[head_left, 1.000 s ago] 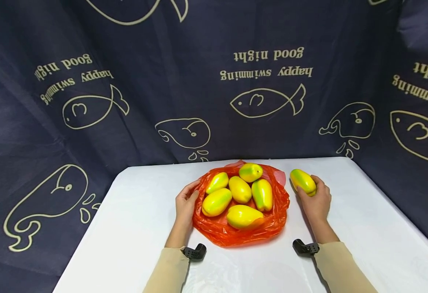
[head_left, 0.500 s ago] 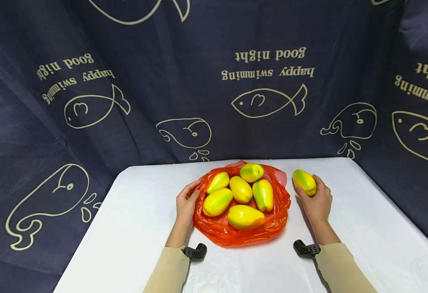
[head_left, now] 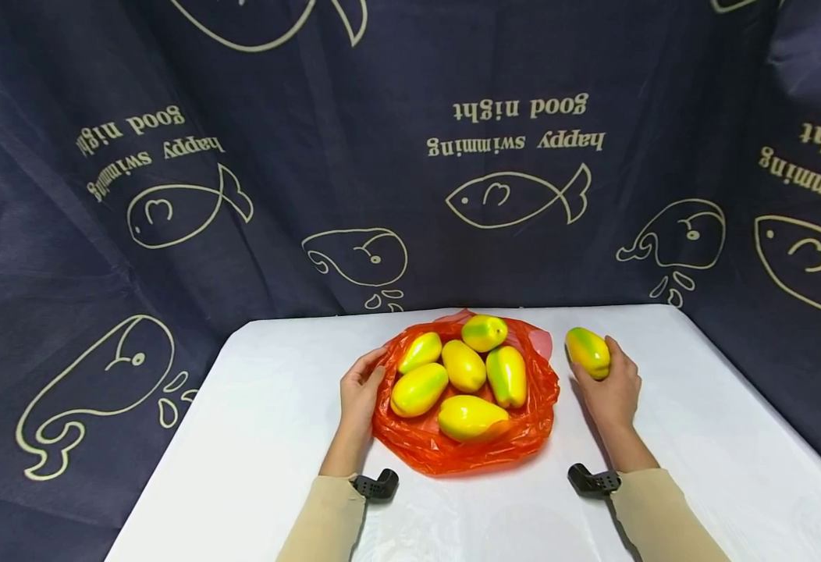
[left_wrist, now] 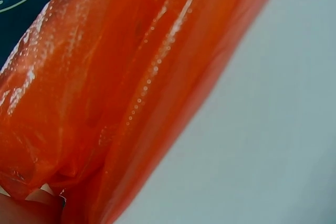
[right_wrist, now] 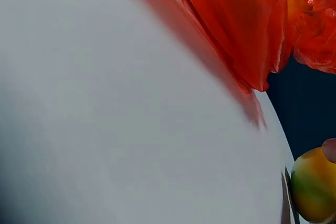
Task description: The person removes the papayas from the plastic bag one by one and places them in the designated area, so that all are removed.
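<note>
A crinkled red plastic bag (head_left: 453, 462) lies open-mouthed on the white table, with several glossy yellow-green, mango-like fruits (head_left: 463, 366) inside it. My left hand (head_left: 359, 400) is at the bag's left side and pinches its rim; in the left wrist view a bit of finger (left_wrist: 37, 206) shows against the gathered plastic. To the right of the bag, my right hand (head_left: 610, 388) holds another yellow-green fruit (head_left: 588, 353) between thumb and fingers. Only part of this fruit (right_wrist: 313, 187) and one fingertip (right_wrist: 329, 150) show in the right wrist view.
Under everything is a white-covered table (head_left: 256, 437) with rounded far corners. Behind it hangs a dark blue curtain (head_left: 382, 179) printed with fish and whales. A pink flap of plastic (head_left: 538, 343) sticks out at the bag's back right. Both wrists wear black straps.
The right hand and its fruit have shifted slightly to the right, away from the bag. The left hand stays at the bag's rim, and the fruits in the bag lie as before.
</note>
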The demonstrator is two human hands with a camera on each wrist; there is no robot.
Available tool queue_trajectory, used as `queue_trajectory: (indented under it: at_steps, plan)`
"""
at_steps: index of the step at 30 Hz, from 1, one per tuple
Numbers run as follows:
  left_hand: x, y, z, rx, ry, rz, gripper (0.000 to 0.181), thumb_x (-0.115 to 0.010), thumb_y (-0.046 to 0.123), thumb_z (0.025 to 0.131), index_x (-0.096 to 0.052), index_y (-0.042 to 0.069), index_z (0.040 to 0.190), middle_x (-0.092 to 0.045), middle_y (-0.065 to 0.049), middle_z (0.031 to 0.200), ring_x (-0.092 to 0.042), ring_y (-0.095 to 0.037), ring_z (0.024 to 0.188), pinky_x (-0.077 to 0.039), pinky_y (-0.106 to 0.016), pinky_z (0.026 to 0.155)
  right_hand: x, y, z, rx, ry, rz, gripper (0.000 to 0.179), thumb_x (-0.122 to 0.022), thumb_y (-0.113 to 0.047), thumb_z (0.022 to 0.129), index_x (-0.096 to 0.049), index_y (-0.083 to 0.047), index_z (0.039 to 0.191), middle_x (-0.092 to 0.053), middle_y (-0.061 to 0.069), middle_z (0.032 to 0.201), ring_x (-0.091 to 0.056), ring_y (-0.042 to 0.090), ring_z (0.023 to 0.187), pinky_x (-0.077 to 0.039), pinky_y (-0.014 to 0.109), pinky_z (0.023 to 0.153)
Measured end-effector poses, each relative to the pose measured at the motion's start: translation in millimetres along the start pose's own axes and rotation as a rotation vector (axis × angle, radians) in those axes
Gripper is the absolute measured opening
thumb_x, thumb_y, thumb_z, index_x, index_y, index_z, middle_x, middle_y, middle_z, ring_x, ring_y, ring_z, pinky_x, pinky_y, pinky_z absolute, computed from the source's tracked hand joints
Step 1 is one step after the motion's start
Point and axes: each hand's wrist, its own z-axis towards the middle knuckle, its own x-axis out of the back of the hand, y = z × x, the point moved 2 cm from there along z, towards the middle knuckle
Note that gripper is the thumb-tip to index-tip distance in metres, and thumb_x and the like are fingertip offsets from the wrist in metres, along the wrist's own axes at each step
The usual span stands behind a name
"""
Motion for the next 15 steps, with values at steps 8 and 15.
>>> queue_trajectory:
  at_steps: [8, 15]
  plan:
    - [0.1, -1.4, -0.6, -0.012, -0.008, 0.014, 0.032, -0.058, 0.008, 0.098, -0.067, 0.011, 0.128, -0.064, -0.009, 0.130, -0.059, -0.013, 0.109, -0.055, -0.017, 0.088, 9.1, -3.6, 1.2, -0.044, 0.007, 0.055, 0.076, -0.065, -0.026, 0.091, -0.029, -0.017, 0.157, -0.034, 0.026, 0.154, -0.030, 0.045, 0.140, -0.026, 0.060, 0.114]
    - [-0.1, -1.0, -0.1, -0.014, -0.006, 0.011, 0.030, -0.059, 0.009, 0.098, -0.068, 0.011, 0.127, -0.064, -0.010, 0.129, -0.059, -0.014, 0.109, -0.055, -0.017, 0.089, 16.5, -14.3, 2.8, -0.028, 0.025, 0.091, 0.070, -0.063, -0.026, 0.092, -0.034, -0.018, 0.155, -0.031, 0.022, 0.158, -0.027, 0.044, 0.143, -0.024, 0.060, 0.117]
